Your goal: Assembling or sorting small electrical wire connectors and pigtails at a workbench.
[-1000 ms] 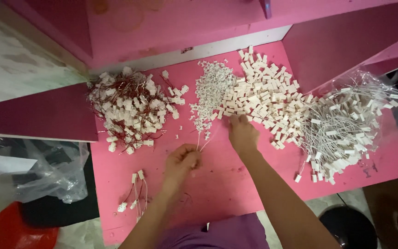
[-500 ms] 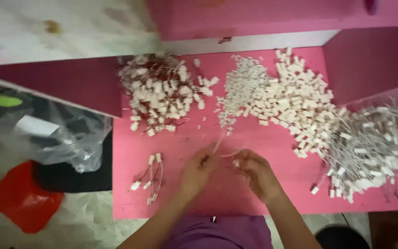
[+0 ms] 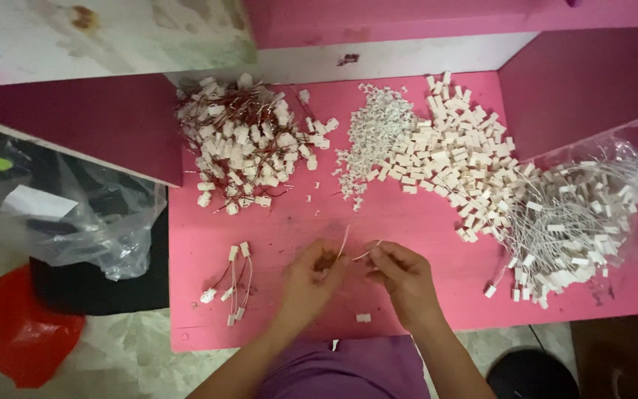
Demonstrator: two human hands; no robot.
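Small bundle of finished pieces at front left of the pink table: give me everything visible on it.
The small bundle lies flat on the pink table, left of the left hand and apart from it. It is a handful of thin wires, red and white as they look, each ending in a small white block connector, likely plastic. The wires run roughly front to back, loosely fanned, with connectors at both ends. Nothing touches it but the table. The exact count is too small to tell.

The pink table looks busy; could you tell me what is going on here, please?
A person sits at the pink table, both hands together near its front edge. The left hand and right hand pinch thin pale wires between the fingertips. Heaps of small white connectors and red-wired pieces lie beyond.
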